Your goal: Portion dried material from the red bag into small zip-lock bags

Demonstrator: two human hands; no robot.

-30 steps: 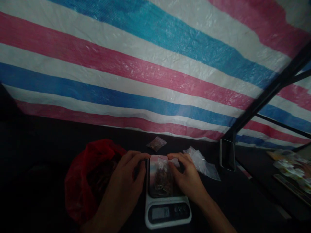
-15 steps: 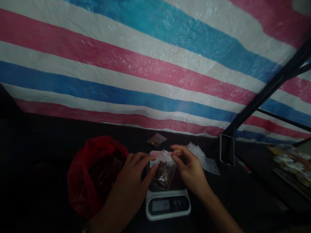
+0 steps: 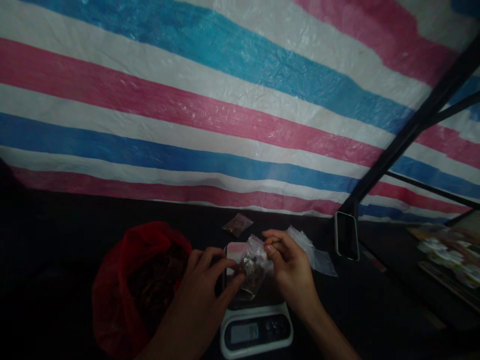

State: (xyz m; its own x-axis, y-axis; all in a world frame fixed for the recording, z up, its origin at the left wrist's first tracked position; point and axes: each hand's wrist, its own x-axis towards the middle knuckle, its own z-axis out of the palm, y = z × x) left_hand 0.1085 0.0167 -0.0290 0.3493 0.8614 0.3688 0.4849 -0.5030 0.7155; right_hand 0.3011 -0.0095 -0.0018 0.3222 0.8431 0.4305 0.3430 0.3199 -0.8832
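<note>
A small clear zip bag (image 3: 253,270) with dark brown pieces inside is held over the plate of a white kitchen scale (image 3: 257,332). My right hand (image 3: 288,265) pinches the bag's upper right edge between thumb and fingers. At its left side, the thumb and forefinger of my left hand (image 3: 210,280) close on the bag's lower left part. The scale's display is lit, its digits dim. Beside my left forearm stands a red plastic bag (image 3: 112,295), its mouth open on a heap of dark brown pieces.
Behind the scale lies another filled zip bag (image 3: 237,225). Flat clear bags (image 3: 313,252) lie right of my right hand, near a phone (image 3: 346,236) by a dark metal post (image 3: 375,172). A striped plastic sheet (image 3: 210,110) hangs behind the dark table.
My left thumb and forefinger have come in onto the bag, which has tilted a little. My right hand keeps its pinch. The whole view has shifted slightly.
</note>
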